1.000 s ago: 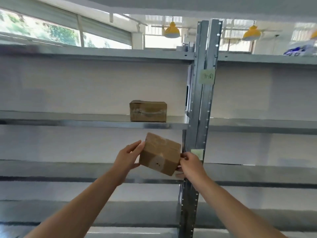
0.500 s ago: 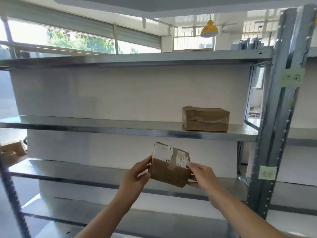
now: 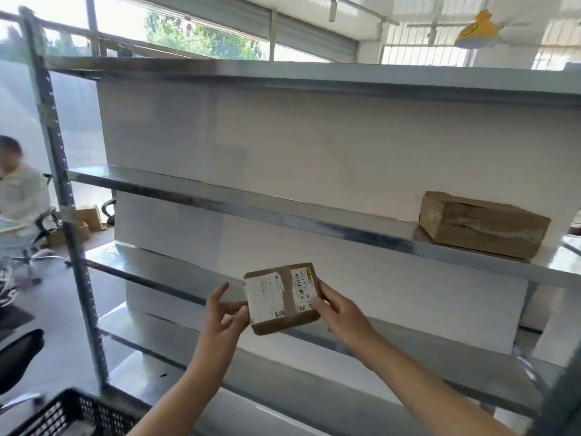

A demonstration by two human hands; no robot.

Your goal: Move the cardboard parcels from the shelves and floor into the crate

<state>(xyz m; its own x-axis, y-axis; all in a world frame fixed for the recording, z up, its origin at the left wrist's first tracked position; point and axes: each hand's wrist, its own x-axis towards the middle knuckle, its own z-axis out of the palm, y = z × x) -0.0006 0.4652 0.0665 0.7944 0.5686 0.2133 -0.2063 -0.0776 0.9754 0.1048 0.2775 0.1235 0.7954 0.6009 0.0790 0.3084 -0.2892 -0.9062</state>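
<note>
1. Hands. My right hand [image 3: 341, 313] is clamped on the right edge of the small parcel [image 3: 283, 298], thumb on the labelled face and fingers behind. My left hand [image 3: 224, 316] pinches the left edge with thumb and curled fingers. Its index finger is raised clear of the cardboard.

2. Clearances. The small parcel is in the air between both hands, on the near side of the rack and touching no shelf. The front lip of the lower shelf [image 3: 163, 283] runs behind it. The middle shelf [image 3: 251, 210] is well above it. Open air lies to the near left of the hands, down to the black mesh crate [image 3: 78, 413] at the near left corner. The rack's left upright [image 3: 63, 196] stands just beyond the crate.

3. Orientation. The labelled face points up and toward me, and a narrow brown side shows along its lower edge. The face is close to square. Its longer side runs left to right between my hands, with the right end slightly higher. The barcode print runs across that axis.

4. Surroundings. A second parcel [image 3: 481, 228] lies on the middle shelf at far right, long axis along the shelf. More cartons [image 3: 85, 218] sit on the floor at far left, near a seated person [image 3: 19, 196].
</note>
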